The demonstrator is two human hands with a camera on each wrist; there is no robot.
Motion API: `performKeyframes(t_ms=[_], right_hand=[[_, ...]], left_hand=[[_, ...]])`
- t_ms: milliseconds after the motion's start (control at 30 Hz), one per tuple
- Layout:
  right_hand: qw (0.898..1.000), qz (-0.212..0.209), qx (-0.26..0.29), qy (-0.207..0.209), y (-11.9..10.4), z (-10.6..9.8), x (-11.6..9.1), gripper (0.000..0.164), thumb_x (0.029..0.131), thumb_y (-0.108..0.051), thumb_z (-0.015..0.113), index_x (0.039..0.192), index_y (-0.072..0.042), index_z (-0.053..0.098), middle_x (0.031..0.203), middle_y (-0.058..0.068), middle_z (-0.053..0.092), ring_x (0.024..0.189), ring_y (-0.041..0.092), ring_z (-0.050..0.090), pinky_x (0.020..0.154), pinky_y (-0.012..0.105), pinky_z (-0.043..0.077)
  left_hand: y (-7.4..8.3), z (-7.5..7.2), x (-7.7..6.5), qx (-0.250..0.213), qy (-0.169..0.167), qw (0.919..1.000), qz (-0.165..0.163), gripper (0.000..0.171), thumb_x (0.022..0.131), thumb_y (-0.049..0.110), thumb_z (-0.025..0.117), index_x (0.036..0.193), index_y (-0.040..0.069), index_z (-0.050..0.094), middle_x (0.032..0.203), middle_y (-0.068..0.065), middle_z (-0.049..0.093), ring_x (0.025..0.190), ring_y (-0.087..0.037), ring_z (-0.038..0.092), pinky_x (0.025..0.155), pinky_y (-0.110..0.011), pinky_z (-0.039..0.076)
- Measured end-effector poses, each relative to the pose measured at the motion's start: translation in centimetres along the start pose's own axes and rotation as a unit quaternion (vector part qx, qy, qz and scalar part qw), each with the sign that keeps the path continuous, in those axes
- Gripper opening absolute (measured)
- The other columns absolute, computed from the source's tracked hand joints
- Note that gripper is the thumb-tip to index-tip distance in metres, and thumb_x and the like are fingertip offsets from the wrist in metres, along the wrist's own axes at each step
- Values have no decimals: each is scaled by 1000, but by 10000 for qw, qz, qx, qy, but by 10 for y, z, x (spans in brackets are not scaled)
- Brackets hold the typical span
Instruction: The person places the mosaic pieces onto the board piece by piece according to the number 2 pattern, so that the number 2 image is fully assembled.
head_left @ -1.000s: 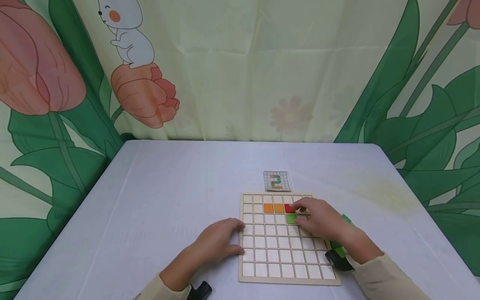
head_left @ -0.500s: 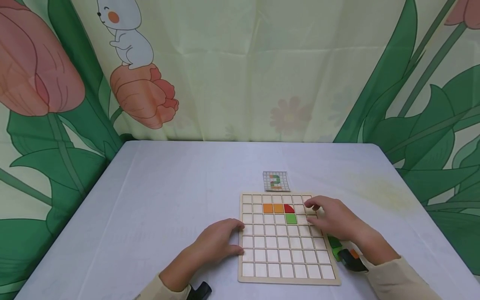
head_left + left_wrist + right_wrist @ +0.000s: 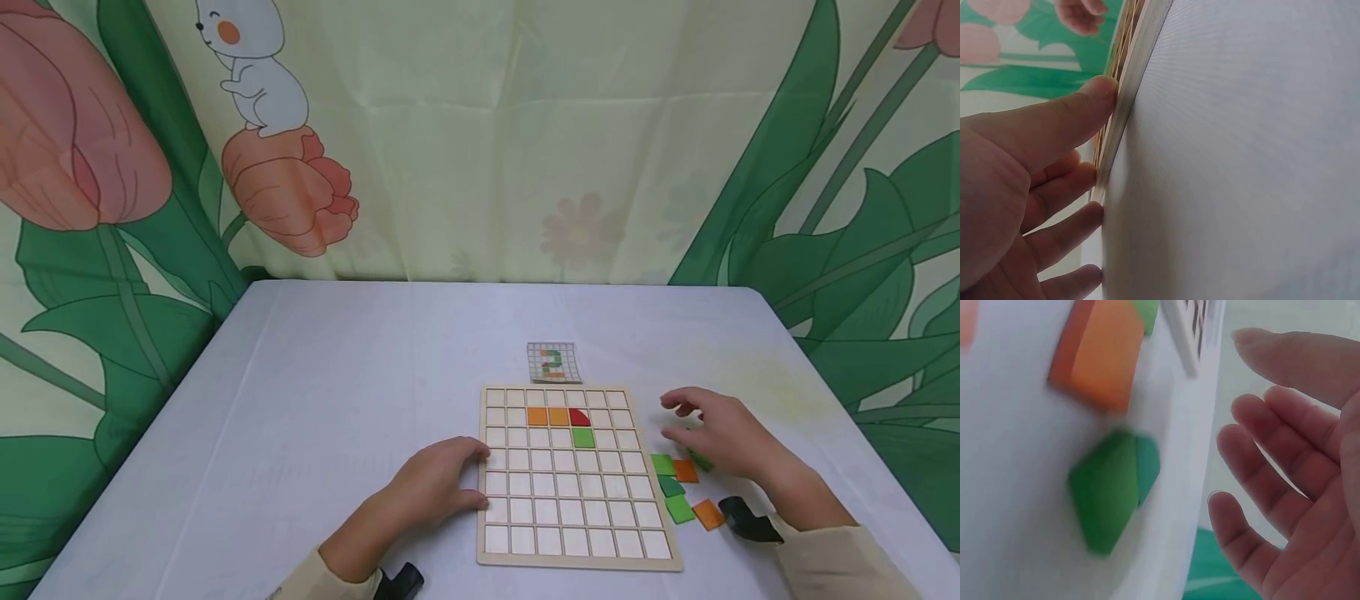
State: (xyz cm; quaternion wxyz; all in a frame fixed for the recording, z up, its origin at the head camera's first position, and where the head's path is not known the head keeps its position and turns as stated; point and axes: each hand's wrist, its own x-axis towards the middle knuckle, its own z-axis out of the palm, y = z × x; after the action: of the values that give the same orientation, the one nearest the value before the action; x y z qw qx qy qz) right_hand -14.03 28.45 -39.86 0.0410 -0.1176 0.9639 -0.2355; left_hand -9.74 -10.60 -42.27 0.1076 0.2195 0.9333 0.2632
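Note:
A wooden grid board [image 3: 581, 560] lies on the table, two orange tiles [image 3: 547, 416], a red round-cornered tile [image 3: 578, 417] and a light green tile [image 3: 582, 437] set in its upper cells. My left hand [image 3: 437, 483] rests against the board's left edge, thumb and fingertips touching the rim in the left wrist view. Off the board's right side, my right hand [image 3: 723, 429] hovers with loosely bent fingers and nothing in them. Below it lie loose tiles: light green [image 3: 679, 509], orange [image 3: 708, 514] and dark green [image 3: 671, 486]. The right wrist view shows a green tile [image 3: 1107, 490] near that hand.
Behind the board's far edge lies a small pattern card [image 3: 553, 362] with a coloured figure on a grid. A white cloth covers the table [image 3: 337, 375]. A printed curtain [image 3: 450, 167] hangs beyond the table's far edge.
My right hand has moved right, from over the red and green tiles to beyond the board's right edge, uncovering the loose tiles there. My left hand has stayed at the board's left edge.

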Motion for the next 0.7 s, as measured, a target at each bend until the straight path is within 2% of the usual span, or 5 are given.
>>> performKeyframes(t_ms=[333, 567, 700], right_hand=[[9984, 552, -91, -82, 28, 3, -6, 51, 84, -22, 80, 122, 6, 61, 111, 18, 65, 102, 37, 57, 87, 57, 53], [9973, 707, -118, -129, 34, 6, -6, 56, 84, -26, 82, 122, 8, 60, 114, 23, 65, 105, 40, 58, 91, 61, 50], [9969, 761, -134, -141, 33, 5, -6, 52, 83, -28, 82, 117, 7, 61, 110, 21, 66, 101, 38, 58, 91, 60, 50]], left_hand=[[-1, 1, 0, 9, -6, 10000, 15, 54, 78, 28, 88, 123, 10, 64, 119, 3, 66, 117, -18, 60, 99, -36, 49], [-1, 0, 0, 34, 7, 10000, 37, 55, 79, 28, 87, 124, 10, 63, 121, 3, 65, 117, -18, 60, 99, -36, 49], [0, 0, 0, 44, 31, 10000, 54, 55, 78, 28, 87, 124, 9, 63, 120, 2, 66, 117, -18, 60, 99, -35, 49]])
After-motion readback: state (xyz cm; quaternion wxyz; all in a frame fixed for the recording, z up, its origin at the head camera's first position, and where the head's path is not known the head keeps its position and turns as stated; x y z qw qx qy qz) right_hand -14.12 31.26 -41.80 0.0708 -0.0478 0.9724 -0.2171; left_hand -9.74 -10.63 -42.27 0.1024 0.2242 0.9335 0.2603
